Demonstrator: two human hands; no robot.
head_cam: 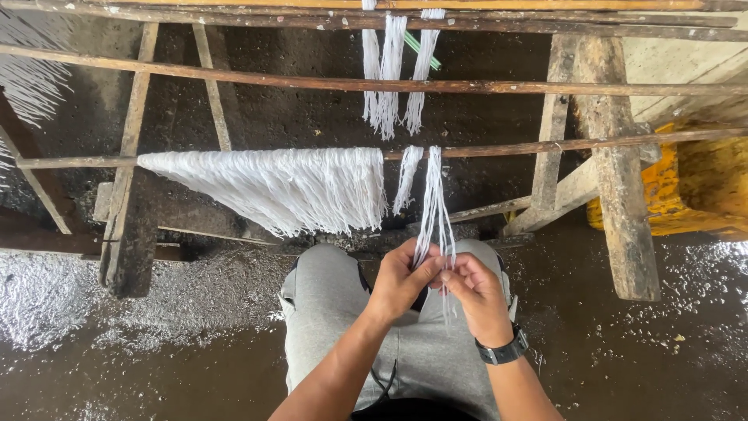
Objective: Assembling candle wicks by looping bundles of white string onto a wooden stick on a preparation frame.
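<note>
My left hand (399,279) and my right hand (475,295) meet above my grey-trousered knees, both pinching a thin bundle of white strings (433,199). The bundle hangs from a thin wooden rod (499,148) and runs down between my fingers, loose ends trailing below my right hand. A black watch sits on my right wrist. To the left on the same rod hangs a wide fringe of white strings (288,187). A small loose tuft (407,178) hangs beside the held bundle.
More white string bundles (392,74) hang from a higher rod of the rough wooden frame (615,164). A yellow container (686,187) stands at the right. The floor (156,335) is dark, wet and littered with white fluff.
</note>
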